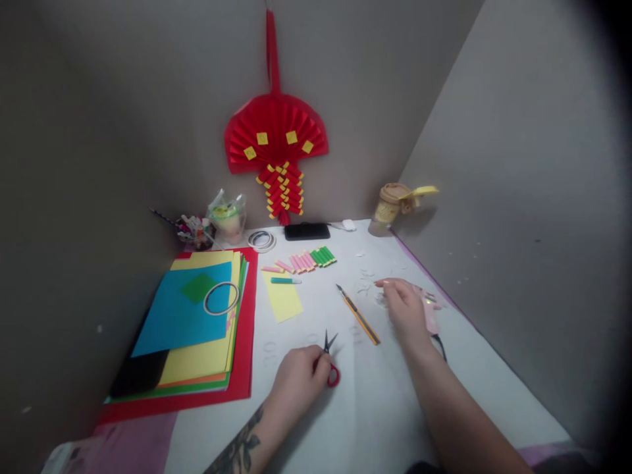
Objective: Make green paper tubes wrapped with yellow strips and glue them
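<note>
My left hand [302,370] is closed on a small pair of scissors [334,374] with red handles. The blades stand slightly apart and point away from me. On the right, my right hand [403,308] is held low over the table with its fingers drawn together beside thin white scraps [365,282]. What its fingertips hold, if anything, is too small to make out. A yellow craft knife [359,316] lies between my hands. Farther back are rolled pink paper tubes [302,263] and green paper tubes [323,256] with yellow ends, near a yellow sheet [282,299] and a teal-capped tube or pen [284,280].
At left, coloured paper [197,355] is stacked on a red sheet, with a tape roll [221,299] on top. Tape rolls [261,241], a black phone [307,231] and a lidded cup [388,207] line the back. A red fan ornament [276,131] hangs on the wall.
</note>
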The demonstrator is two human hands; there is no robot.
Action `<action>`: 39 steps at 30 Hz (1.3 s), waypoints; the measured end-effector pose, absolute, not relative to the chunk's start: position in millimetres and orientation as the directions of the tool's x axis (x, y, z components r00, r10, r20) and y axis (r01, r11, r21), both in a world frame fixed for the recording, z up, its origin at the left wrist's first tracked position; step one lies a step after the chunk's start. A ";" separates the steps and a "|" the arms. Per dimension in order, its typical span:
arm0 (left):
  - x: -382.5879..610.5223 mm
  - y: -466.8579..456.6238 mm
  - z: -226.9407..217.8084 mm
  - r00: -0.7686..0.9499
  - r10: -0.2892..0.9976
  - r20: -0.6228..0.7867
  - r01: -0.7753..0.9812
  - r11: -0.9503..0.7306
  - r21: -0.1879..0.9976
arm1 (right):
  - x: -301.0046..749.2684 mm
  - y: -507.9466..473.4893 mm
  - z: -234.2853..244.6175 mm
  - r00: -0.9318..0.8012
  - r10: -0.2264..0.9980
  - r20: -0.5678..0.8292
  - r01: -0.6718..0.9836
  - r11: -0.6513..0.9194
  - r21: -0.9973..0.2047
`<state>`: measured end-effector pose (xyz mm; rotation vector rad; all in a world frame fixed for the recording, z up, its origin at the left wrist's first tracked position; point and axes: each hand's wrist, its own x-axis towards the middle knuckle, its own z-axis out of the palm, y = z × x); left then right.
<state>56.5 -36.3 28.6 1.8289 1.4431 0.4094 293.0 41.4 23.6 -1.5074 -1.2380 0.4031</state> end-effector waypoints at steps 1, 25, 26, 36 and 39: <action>56.4 -36.3 28.4 0.310 0.930 -0.198 0.684 -0.073 0.726 | 296.2 43.5 20.8 0.402 0.840 0.363 0.495 0.134 -0.858; 58.3 -36.8 30.4 0.279 0.944 -0.174 0.631 -0.044 0.775 | 310.1 56.8 -8.7 0.517 0.801 0.301 0.350 0.123 -0.929; 58.1 -36.7 30.5 0.275 0.946 -0.173 0.625 -0.039 0.780 | 308.9 56.3 -7.9 0.538 0.782 0.316 0.343 0.139 -0.929; 57.7 -28.9 29.6 0.200 0.948 -0.247 0.376 0.158 0.913 | 282.7 36.0 5.3 0.192 0.962 0.192 0.454 0.087 -0.887; 54.2 -27.1 29.6 0.115 0.958 -0.262 0.170 0.241 0.955 | 276.1 34.6 2.9 0.120 0.955 0.272 0.504 0.177 -0.846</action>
